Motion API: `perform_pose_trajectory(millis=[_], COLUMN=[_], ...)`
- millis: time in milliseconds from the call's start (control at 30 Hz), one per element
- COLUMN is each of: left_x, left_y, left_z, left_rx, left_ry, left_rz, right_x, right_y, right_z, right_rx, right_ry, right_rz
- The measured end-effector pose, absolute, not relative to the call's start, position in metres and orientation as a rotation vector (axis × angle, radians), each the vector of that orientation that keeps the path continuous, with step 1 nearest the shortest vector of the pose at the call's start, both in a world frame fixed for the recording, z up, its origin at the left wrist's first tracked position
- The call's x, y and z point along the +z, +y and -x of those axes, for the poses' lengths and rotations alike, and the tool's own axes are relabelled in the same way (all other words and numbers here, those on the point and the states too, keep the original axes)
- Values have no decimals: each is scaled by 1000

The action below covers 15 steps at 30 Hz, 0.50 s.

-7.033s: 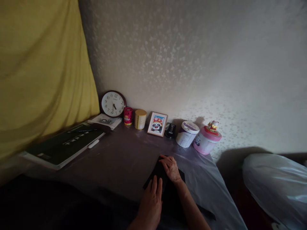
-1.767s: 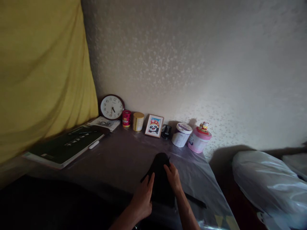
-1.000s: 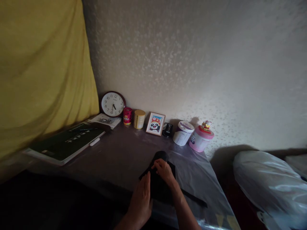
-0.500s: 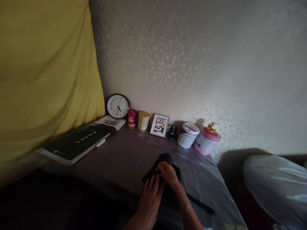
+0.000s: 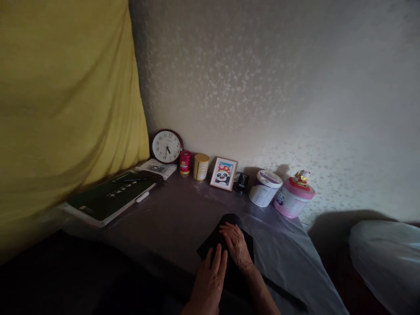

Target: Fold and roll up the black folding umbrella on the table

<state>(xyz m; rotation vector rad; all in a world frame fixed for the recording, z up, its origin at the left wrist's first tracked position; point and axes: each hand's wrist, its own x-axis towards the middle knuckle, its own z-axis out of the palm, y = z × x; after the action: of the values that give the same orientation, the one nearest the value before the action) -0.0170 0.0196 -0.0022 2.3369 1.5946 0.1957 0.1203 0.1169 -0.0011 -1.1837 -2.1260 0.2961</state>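
Observation:
A black cloth article (image 5: pixel 208 246) lies on the near part of the covered table, a rounded part at its far end. From its right side a long black strap (image 5: pixel 286 294) runs toward the table's right edge. My left hand (image 5: pixel 211 275) rests on the near part of the cloth, fingers stretched out. Farther up, my right hand (image 5: pixel 236 246) lies flat across the cloth with its fingers extended. Neither hand grips anything that I can see. The dark cloth shows little detail, so its exact kind cannot be made out.
Along the wall stand a clock (image 5: pixel 167 146), a red can (image 5: pixel 185 162), a yellow-lidded can (image 5: pixel 201 167), a framed panda picture (image 5: pixel 223 173), a small black object (image 5: pixel 242 183), a white tub (image 5: pixel 265 189) and a pink-lidded tub (image 5: pixel 292 199). A green book (image 5: pixel 110 197) lies left.
My right hand's fingers were curled on the cloth and now lie straighter and flatter. The left hand stays on the cloth. The whole view has shifted slightly, moving things rightward in the picture.

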Motion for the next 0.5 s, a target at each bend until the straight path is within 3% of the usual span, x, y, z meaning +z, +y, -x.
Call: perform_pose_trajectory(millis=[300, 500], left_x=[-22, -6], left_y=[25, 22], left_z=[15, 24], left_rx=[374, 331], left_ry=[1773, 1651], left_rz=[-2346, -2260], right_x=[-4, -10], right_y=[178, 146], right_z=[-132, -147], right_rx=[246, 9], right_ry=[-2052, -1761], right_rz=[1325, 1390])
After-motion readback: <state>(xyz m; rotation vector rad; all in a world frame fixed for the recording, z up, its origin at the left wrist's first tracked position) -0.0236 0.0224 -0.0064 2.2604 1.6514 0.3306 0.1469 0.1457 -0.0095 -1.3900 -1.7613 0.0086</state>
